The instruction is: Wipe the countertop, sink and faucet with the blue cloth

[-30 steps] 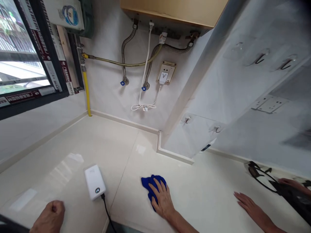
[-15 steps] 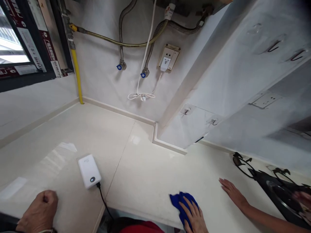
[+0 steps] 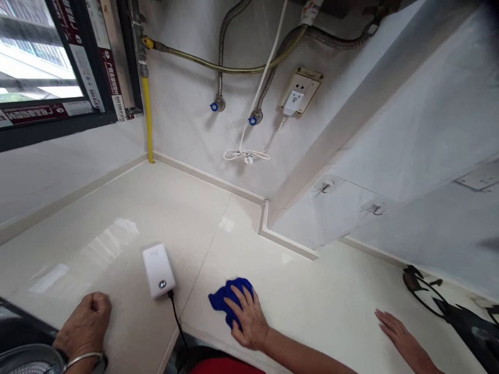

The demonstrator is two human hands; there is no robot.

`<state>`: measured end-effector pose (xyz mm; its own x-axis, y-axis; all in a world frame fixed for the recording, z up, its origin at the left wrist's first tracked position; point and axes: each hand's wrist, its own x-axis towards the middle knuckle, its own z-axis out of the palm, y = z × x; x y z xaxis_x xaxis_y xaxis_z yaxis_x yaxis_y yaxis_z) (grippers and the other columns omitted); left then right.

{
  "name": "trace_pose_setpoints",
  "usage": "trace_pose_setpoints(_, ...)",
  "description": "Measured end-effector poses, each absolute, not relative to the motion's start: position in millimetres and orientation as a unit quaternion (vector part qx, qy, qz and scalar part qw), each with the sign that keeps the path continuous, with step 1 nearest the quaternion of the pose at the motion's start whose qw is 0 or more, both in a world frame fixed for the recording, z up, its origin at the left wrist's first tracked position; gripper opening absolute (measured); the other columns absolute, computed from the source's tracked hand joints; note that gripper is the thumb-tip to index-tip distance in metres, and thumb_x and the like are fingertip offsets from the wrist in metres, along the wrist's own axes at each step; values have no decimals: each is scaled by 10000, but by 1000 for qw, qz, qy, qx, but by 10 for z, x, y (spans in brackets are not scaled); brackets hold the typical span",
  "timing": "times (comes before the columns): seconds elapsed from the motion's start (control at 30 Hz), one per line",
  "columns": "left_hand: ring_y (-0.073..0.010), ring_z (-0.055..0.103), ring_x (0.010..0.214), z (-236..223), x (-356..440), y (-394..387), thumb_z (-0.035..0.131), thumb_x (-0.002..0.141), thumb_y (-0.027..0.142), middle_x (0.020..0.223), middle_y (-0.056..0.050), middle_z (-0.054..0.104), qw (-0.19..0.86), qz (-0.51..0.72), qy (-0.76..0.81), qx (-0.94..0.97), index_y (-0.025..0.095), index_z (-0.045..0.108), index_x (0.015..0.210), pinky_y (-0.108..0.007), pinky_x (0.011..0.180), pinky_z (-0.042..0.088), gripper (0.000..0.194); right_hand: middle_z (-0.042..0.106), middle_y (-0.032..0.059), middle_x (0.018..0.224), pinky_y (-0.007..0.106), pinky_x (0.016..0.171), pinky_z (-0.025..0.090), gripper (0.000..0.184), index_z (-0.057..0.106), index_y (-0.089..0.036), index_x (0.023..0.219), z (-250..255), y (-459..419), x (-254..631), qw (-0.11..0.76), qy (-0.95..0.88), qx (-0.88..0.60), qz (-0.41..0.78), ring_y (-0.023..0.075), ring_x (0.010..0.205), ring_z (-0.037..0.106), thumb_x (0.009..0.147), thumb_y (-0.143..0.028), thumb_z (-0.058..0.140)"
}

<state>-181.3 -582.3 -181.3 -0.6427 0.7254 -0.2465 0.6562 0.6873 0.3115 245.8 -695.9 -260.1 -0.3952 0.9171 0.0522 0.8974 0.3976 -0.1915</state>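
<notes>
My right hand (image 3: pixel 251 319) presses on a crumpled blue cloth (image 3: pixel 223 304), its fingers spread over the fabric, on the pale countertop (image 3: pixel 304 296) near the front edge. At the lower left, my left hand (image 3: pixel 86 319) rests on the counter as a closed fist, a bracelet on its wrist; nothing shows in it. Between the two hands, nearer the left one, lies a white power bank (image 3: pixel 158 270) with a small round display. A black cable (image 3: pixel 175 314) runs from it over the front edge.
Another person's hand (image 3: pixel 395 330) lies on the counter at right, near a black gas stove (image 3: pixel 456 322). The wall carries a yellow pipe (image 3: pixel 147 119), hoses with blue valves, a wall socket (image 3: pixel 300 91) and a bundled white cord (image 3: pixel 246 155). A wall corner juts out mid-counter.
My right hand has slid the blue cloth leftward across the counter, closer to the power bank. The view has shifted to the right side less, showing more window. My left fist stays closed.
</notes>
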Motion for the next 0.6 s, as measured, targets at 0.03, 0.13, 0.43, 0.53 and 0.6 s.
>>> trace_pose_setpoints(0.03,-273,586,694,-1804,-1812,-5825,265,921,529,724,-78,576,183,80,902,383,211,711,1027,-347,598,385,558,237,82,1672,674,1189,160,778,383,-315,1547,-2593,-6779,2388,79,-830,-548,67,407,1478,262,790,-310,563)
trace_pose_setpoints(0.13,-273,611,727,-1803,-1823,-5831,214,939,531,886,-137,678,192,64,900,386,194,708,1097,-339,589,383,619,259,95,1657,657,1190,145,716,406,-304,1535,-2567,-6226,2173,88,-822,-558,67,393,1471,260,836,-353,554)
trace_pose_setpoints(0.43,-251,596,697,-1778,-1820,-5817,210,921,557,840,-91,672,201,43,909,362,259,691,1056,-327,615,412,582,301,86,1631,610,1177,111,661,425,-289,1524,-2450,-4875,1690,63,-801,-592,65,390,1440,245,886,-429,523)
trace_pose_setpoints(0.53,-237,578,665,-1846,-1852,-5818,233,919,561,823,-73,666,190,55,912,359,269,681,1041,-329,624,411,548,280,78,1642,592,1176,98,652,407,-285,1534,-2432,-4528,1624,52,-795,-602,55,386,1431,245,904,-430,496)
trace_pose_setpoints(0.6,-230,572,639,-1919,-1891,-5822,260,916,575,793,-66,662,187,59,913,359,274,687,1012,-324,616,405,531,292,81,1636,584,1174,102,639,413,-280,1529,-2419,-4306,1613,54,-789,-610,49,383,1426,250,911,-427,485)
